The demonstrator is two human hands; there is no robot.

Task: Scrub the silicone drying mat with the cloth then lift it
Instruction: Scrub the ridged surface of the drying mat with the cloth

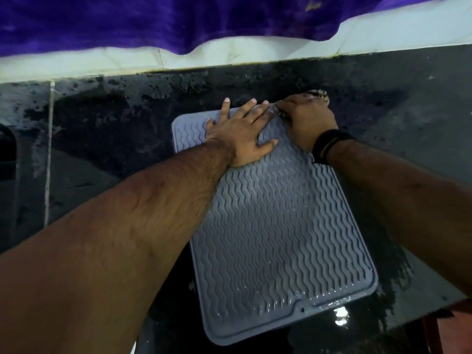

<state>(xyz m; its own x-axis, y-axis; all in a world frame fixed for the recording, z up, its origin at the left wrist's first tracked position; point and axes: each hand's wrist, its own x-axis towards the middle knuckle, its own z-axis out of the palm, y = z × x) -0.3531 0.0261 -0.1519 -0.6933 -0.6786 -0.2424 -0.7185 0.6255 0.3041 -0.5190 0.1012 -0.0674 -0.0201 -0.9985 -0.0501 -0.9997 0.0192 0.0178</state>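
Observation:
A grey silicone drying mat point(275, 226) with wavy ridges lies flat on a wet black counter, its near end shiny with water. My left hand point(242, 134) presses flat on the mat's far end, fingers spread. My right hand point(306, 121) is closed over a patterned cloth point(318, 94) at the mat's far right corner. Only small bits of the cloth show past my fingers. A dark band circles my right wrist.
The black stone counter point(115, 129) is wet and blotchy, with a puddle near the mat's front edge. A white tiled wall point(383, 34) runs along the back. Purple fabric point(153, 21) hangs above it. The counter's right corner ends near a wooden piece point(457, 328).

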